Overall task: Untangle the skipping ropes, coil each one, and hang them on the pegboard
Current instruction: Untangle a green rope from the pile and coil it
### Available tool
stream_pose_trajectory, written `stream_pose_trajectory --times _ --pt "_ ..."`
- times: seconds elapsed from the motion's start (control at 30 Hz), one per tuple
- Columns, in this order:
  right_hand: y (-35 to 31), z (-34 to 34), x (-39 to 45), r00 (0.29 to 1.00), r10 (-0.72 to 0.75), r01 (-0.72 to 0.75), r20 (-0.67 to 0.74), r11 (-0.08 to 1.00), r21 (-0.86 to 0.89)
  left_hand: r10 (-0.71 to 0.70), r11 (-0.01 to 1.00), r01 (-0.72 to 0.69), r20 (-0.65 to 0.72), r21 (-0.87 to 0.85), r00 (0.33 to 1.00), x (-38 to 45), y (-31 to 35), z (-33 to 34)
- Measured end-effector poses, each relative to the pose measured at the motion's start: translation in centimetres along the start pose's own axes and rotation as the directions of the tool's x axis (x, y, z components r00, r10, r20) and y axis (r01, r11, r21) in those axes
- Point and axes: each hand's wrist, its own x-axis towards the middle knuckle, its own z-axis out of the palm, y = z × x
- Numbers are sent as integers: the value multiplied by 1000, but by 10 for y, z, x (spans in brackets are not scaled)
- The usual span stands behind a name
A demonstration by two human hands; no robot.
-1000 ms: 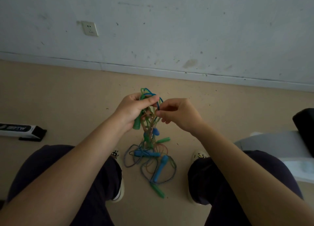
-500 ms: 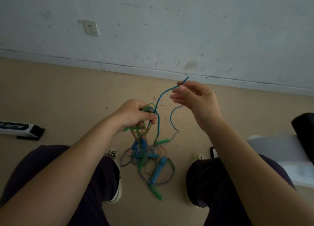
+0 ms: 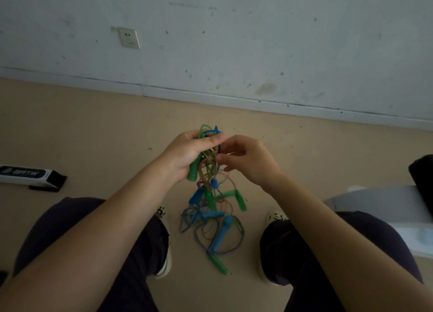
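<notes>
A tangle of skipping ropes [image 3: 212, 213] in green, blue and tan hangs from my hands down to the floor between my feet, with green and blue handles among the cords. My left hand [image 3: 187, 153] grips the top of the bunch, a green handle [image 3: 194, 171] sticking out below its fingers. My right hand [image 3: 246, 159] is close beside it on the right, its fingertips pinching cords at the knot. A blue handle [image 3: 222, 232] and a green handle [image 3: 218, 263] lie on the floor inside a striped rope loop. No pegboard is in view.
A white wall with a socket [image 3: 128, 38] runs across the back. A black-and-white box [image 3: 30, 177] lies on the floor at the left. A grey-white object [image 3: 384, 206] with something black on it stands at the right. My knees and shoes frame the rope pile.
My right hand, which held a blue cord raised up to the right half a second ago, has come back down beside my left hand at the knot. The left hand lifted the bunch slightly.
</notes>
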Motion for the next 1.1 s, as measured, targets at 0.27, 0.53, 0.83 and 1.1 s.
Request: stream_pose_trajectory --times 0.27,0.53,0.83,1.1 --pt "-16 -15 0 984 -82 126 -161 948 291 -4 915 -15 45 404 999 8 -4 -13" --pt "-16 -39 4 959 -21 173 -282 831 528 14 742 -23 18 670 1000 16 -19 -16" --pt "2 -8 -2 996 60 -56 71 997 -49 31 977 -25 -26 210 999 2 -5 -2" --pt "-19 -20 -3 994 -34 69 -103 931 357 0 868 -67 136 491 991 6 -8 -15"
